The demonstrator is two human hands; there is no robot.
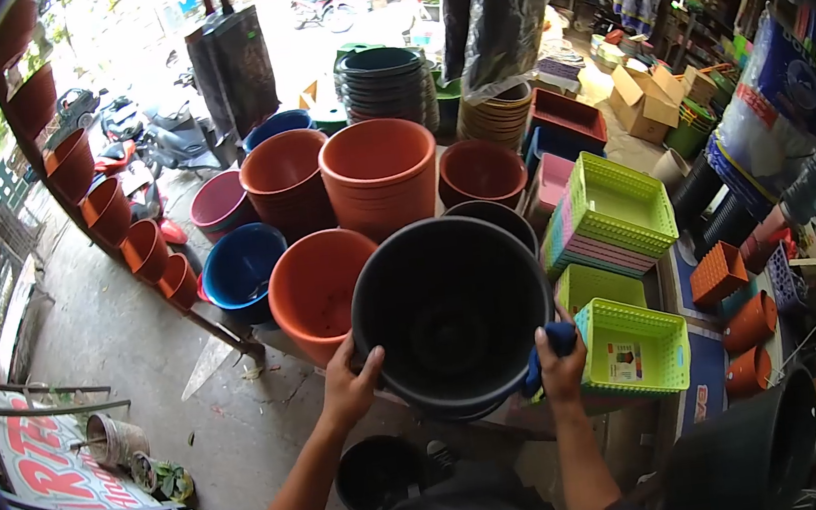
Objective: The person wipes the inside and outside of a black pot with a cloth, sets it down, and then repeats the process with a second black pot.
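A large round black pot (452, 315), its open top facing me, is held between my two hands. My left hand (350, 384) grips its lower left rim, thumb on the rim. My right hand (561, 363) is at the lower right rim, with a dark blue cloth (556, 341) bunched in its fingers against the pot. Just behind the pot is an orange pot (316, 291) on the left, and part of another dark pot (499, 216) shows behind its upper right edge.
Orange pots (380, 173), a blue tub (240, 264) and stacked green pots (382, 82) stand ahead. Green baskets (633, 355) are at right. A black bucket (377, 470) sits on the floor below. Pots hang on a slanted pole (221, 335) at left.
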